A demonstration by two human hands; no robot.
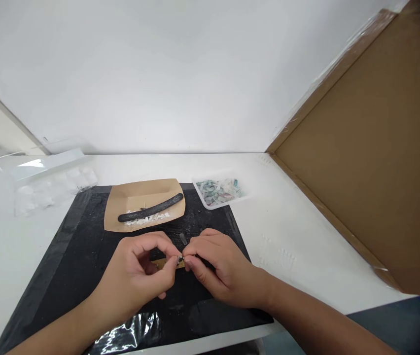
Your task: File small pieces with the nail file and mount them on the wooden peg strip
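Note:
Over the black mat point(87, 276), my left hand point(141, 268) and my right hand point(221, 266) meet at the fingertips. Both are pinched closed around a tiny dark, shiny piece point(180, 259), mostly covered by the fingers. A tan strip point(160, 264) shows beneath and behind the fingers. Just beyond my right fingertips lies a small clear piece point(183, 238) on the mat. Farther back, a brown paper tray point(121, 196) holds a dark curved file point(151, 210) and white fragments point(136, 222).
A white container point(209, 206) of clear and greenish pieces stands at the mat's back right edge. An open clear plastic case point(54, 187) lies at the back left. A large cardboard panel point(372, 148) leans along the right side of the white table point(287, 222).

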